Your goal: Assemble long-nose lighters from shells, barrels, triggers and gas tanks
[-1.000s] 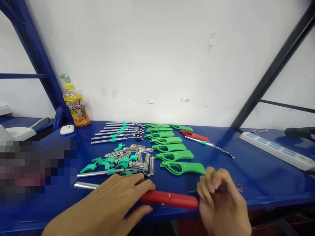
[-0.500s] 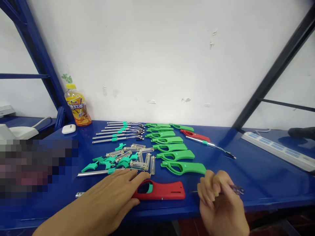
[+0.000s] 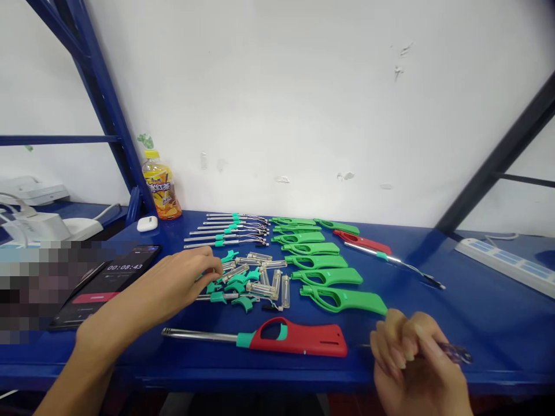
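Note:
My left hand (image 3: 188,276) reaches over the pile with its fingers curled down in a pinch; whatever lies between the fingertips is hidden. Around it are teal plastic triggers (image 3: 236,283) and clear fuel tanks (image 3: 261,290). My right hand (image 3: 416,361) is closed round a thin-shafted screwdriver with a purple see-through handle (image 3: 455,352), its shaft pointing left. Between the hands, near the front edge, lies a red long-necked lighter (image 3: 299,338) with a metal tube and a teal trigger. Neither hand touches it.
Green lighter shells (image 3: 318,262) form a column beyond the pile. Metal lighter tubes with wires (image 3: 225,236) lie at back left. A red shell (image 3: 364,241) and another tube (image 3: 368,251) lie at right. A phone (image 3: 108,277), bottle (image 3: 162,188) and power strip (image 3: 507,266) stand around.
My left hand has left the red lighter and moved up and left to the pile, uncovering the lighter's tube. My right hand still holds the screwdriver. The view has shifted left.

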### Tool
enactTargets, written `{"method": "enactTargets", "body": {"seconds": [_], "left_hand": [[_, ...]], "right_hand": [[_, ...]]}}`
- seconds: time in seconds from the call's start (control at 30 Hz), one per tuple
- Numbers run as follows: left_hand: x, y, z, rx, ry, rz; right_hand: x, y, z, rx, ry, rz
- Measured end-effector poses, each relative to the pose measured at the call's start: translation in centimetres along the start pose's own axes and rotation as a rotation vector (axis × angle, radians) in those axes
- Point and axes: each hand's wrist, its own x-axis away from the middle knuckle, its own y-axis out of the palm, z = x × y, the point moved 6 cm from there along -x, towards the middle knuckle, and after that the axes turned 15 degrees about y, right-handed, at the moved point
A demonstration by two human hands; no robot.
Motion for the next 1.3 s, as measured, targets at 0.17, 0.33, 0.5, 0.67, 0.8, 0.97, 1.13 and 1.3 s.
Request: {"method": "enactTargets", "body": {"seconds": [0.17,0.33,0.5,0.67,0.8,0.97,1.13,1.3], "left_hand": [[-0.3,1.2,0.3,0.041,-0.033,-0.105],[-0.5,1.1,0.7,0.048,-0.035,-0.118],[-0.6,1.3,2.1,0.139,0.016,-0.172],[0.2,2.2,1.4,0.171,-0.029,-0.247],[1.0,2.3,0.7,0.175,-0.033,-0.277],[1.3,2.1,1.0,0.172,-0.033,-0.282],[0.3,1.4,1.3,0.158,-0.029,-0.208],[-0.3,1.2,1.6,0.074,-0.023,-0.167]], "right_hand": [[-0.2,-0.3,-0.1,0.032,0.002,-0.029],[-0.3,-0.4,-0.1,0.060,0.007,-0.052],[-0.3,-0.6,0.0,0.070,-0.012,-0.072],[-0.2,-0.6,0.1,0.094,-0.012,-0.083],[0.1,-0.5,0.0,0.094,-0.045,-0.063],[0.2,-0.2,0.1,0.113,-0.059,-0.085],[0.2,-0.3,0.1,0.121,-0.080,-0.113],[0.2,-0.5,0.2,0.118,-0.082,-0.156]]}}
